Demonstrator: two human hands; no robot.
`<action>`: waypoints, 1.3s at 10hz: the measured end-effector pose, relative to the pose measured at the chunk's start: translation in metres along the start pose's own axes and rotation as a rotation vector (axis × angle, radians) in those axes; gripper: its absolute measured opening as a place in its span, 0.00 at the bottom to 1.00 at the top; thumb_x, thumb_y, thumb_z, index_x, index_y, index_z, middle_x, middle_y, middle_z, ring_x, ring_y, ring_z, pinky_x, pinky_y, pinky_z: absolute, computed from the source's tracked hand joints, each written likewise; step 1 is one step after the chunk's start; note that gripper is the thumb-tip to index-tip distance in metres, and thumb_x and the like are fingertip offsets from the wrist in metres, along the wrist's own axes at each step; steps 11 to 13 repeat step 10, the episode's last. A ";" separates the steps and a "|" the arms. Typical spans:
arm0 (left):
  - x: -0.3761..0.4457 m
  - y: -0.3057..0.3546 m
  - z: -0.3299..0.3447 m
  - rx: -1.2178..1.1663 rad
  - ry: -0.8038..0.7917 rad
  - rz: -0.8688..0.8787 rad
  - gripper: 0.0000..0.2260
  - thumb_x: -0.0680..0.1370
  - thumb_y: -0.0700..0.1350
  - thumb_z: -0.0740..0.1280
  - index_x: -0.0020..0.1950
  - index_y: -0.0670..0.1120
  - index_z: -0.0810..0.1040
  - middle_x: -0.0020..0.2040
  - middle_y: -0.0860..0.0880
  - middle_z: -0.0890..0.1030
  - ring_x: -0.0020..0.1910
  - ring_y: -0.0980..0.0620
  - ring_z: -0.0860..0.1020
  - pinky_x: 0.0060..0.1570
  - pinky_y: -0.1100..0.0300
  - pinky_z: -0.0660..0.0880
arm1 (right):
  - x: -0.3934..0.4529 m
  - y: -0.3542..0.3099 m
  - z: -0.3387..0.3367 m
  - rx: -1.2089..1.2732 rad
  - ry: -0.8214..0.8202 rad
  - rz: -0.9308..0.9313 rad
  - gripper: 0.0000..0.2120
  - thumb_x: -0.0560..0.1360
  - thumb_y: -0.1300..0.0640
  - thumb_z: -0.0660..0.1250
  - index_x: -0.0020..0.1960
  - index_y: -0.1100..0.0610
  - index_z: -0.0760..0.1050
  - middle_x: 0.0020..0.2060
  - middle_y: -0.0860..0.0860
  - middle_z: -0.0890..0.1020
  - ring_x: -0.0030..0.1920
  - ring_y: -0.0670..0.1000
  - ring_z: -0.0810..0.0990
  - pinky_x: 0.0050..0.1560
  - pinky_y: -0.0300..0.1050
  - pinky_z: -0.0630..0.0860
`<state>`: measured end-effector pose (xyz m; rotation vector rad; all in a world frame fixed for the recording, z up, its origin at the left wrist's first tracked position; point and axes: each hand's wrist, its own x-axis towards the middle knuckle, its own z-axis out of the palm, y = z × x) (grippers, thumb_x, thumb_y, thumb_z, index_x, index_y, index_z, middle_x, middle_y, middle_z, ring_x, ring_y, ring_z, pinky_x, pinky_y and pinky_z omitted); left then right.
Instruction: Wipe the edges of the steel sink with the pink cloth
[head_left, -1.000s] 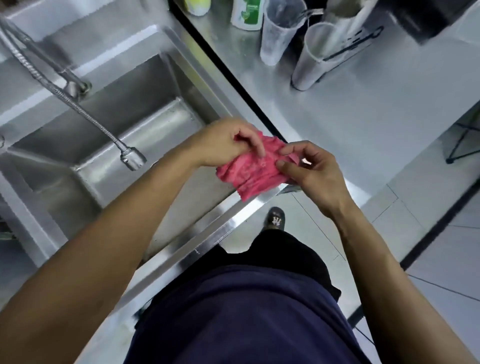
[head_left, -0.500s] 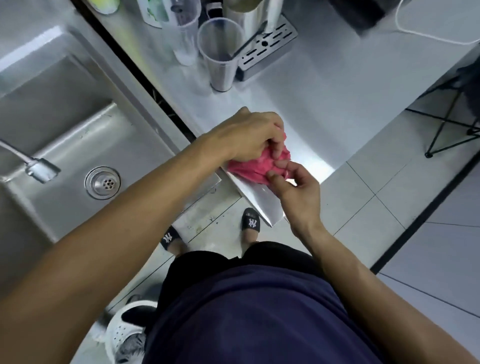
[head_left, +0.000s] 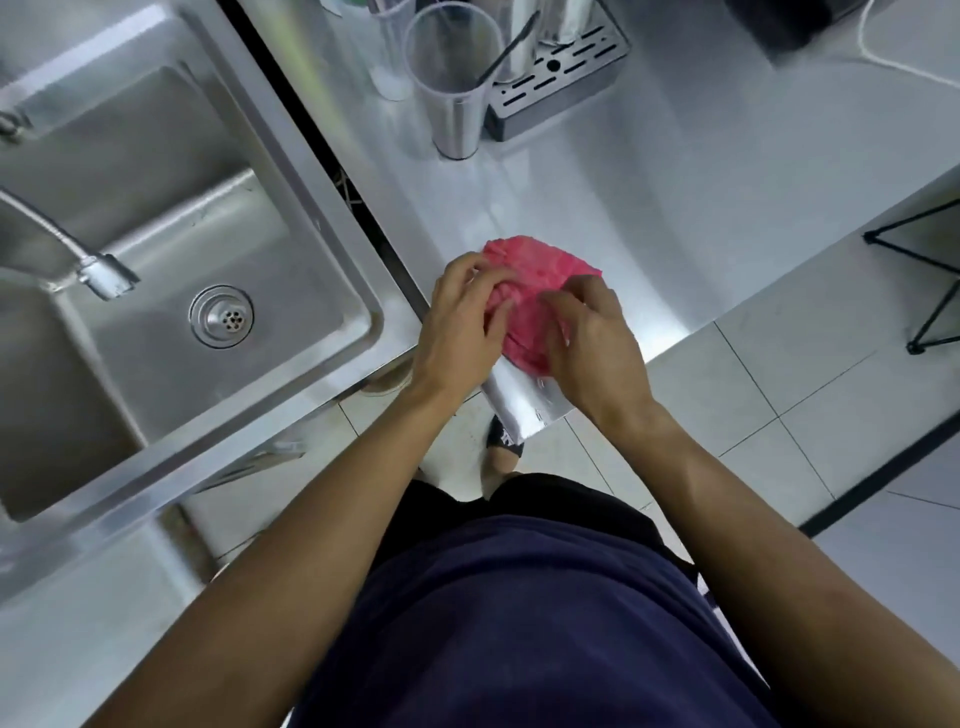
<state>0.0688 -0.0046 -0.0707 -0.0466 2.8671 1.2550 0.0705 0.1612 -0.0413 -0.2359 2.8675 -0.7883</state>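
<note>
Both hands are bunching the pink cloth (head_left: 540, 301) on the steel tabletop (head_left: 649, 208), the left hand (head_left: 465, 322) gripping its near-left side with curled fingers and the right hand (head_left: 597, 348) pinching its right side. The cloth is soft and crumpled into a rounded wad. The sink (head_left: 317, 187), smooth brushed steel, lies just left of the left hand, which I judge nearer for wiping its rim.

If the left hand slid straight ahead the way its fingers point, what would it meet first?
Already on the pink cloth, the left hand would push that first; farther along that line stands the clear cup, though depth is unclear.
</note>
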 end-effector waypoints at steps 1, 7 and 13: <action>-0.010 -0.007 0.007 0.010 0.031 0.026 0.13 0.83 0.43 0.65 0.66 0.47 0.81 0.72 0.51 0.71 0.66 0.53 0.77 0.62 0.60 0.77 | 0.011 0.002 0.010 -0.003 -0.054 -0.183 0.23 0.79 0.48 0.58 0.62 0.61 0.82 0.60 0.58 0.81 0.58 0.61 0.81 0.44 0.55 0.83; 0.006 -0.031 0.005 0.321 -0.058 0.240 0.14 0.81 0.43 0.65 0.65 0.47 0.83 0.60 0.49 0.82 0.57 0.42 0.77 0.52 0.45 0.80 | 0.017 0.008 0.031 -0.038 0.058 -0.158 0.27 0.81 0.47 0.52 0.51 0.63 0.85 0.48 0.57 0.83 0.46 0.61 0.78 0.41 0.54 0.79; -0.082 -0.053 -0.023 0.223 -0.050 0.256 0.08 0.81 0.43 0.69 0.58 0.48 0.84 0.54 0.51 0.80 0.53 0.49 0.79 0.49 0.56 0.80 | -0.040 0.034 0.007 0.167 -0.211 -0.077 0.15 0.80 0.56 0.68 0.40 0.46 0.65 0.35 0.45 0.75 0.33 0.48 0.72 0.32 0.49 0.73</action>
